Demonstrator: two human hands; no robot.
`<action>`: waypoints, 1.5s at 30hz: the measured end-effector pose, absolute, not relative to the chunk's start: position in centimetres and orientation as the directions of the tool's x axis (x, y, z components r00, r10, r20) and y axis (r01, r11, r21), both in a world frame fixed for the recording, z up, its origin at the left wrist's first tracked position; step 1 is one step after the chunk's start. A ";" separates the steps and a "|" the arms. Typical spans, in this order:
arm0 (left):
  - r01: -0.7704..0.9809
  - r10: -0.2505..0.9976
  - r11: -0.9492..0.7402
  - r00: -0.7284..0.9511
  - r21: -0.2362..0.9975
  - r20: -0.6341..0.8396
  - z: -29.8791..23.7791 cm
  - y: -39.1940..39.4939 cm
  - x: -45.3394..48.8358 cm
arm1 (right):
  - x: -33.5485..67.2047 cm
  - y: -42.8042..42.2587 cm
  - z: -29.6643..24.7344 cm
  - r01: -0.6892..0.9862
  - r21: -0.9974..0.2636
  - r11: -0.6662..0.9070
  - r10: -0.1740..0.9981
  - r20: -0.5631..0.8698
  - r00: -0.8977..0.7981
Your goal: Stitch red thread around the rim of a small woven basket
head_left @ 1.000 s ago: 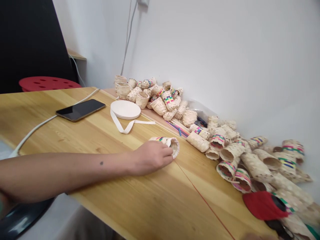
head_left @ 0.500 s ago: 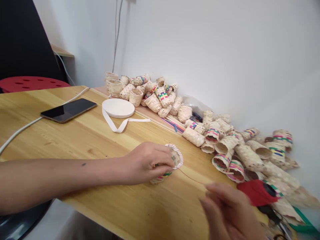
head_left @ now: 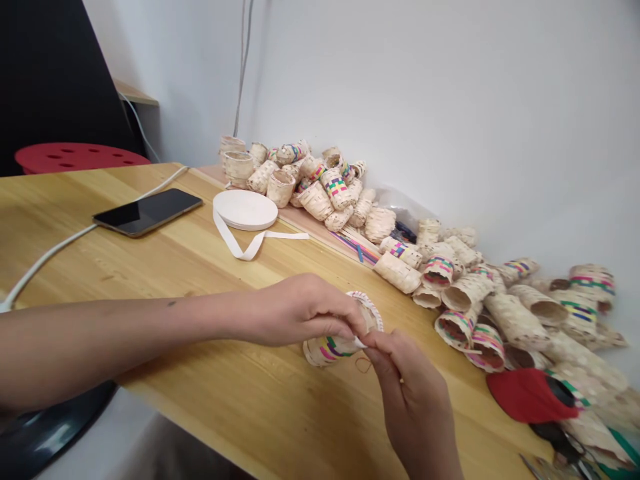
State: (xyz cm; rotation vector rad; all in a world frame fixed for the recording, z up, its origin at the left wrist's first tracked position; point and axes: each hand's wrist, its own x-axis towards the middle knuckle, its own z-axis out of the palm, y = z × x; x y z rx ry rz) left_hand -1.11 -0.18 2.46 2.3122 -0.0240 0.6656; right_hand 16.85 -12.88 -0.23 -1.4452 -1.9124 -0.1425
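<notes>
A small woven basket (head_left: 330, 350) with a coloured band lies tilted on the table, its mouth facing right. White ribbon (head_left: 370, 307) edges its rim, wrapped over with stitch-like slanting lines. My left hand (head_left: 310, 310) grips the basket from above, thumb and fingers closed near the rim. My right hand (head_left: 413, 387) is closed in a pinch at the same rim, its fingertips meeting the left ones at a small white bit. What the right fingers pinch is hidden. A loop of thin reddish-brown thread (head_left: 364, 364) hangs just below those fingertips.
A roll of white ribbon (head_left: 245, 210) lies behind my left arm, near a phone (head_left: 147, 212) and a white cable (head_left: 50, 253). Many woven baskets (head_left: 400, 270) are heaped along the wall. A red object (head_left: 530, 395) and scissors (head_left: 575, 447) lie at the right.
My right hand has come in from the lower right to the basket's rim. The thread, stretched out before, now hangs in a loop. The basket has turned slightly, showing more of its coloured band.
</notes>
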 end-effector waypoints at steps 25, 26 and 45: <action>-0.114 0.277 -0.792 0.808 0.600 0.519 1.3 0.9 -0.5 | 15.1 -14.1 -1.0 0.811 -0.580 0.075 0.799 0.521 0.299; -0.111 0.278 -0.794 0.808 0.598 0.519 1.4 0.8 -0.5 | 15.0 -14.0 -1.0 0.819 -0.565 0.103 0.792 0.545 0.276; -0.119 0.256 -0.817 0.803 0.564 0.539 1.2 0.5 -0.4 | 14.6 -13.5 -0.9 0.848 -0.488 0.205 0.761 0.625 0.175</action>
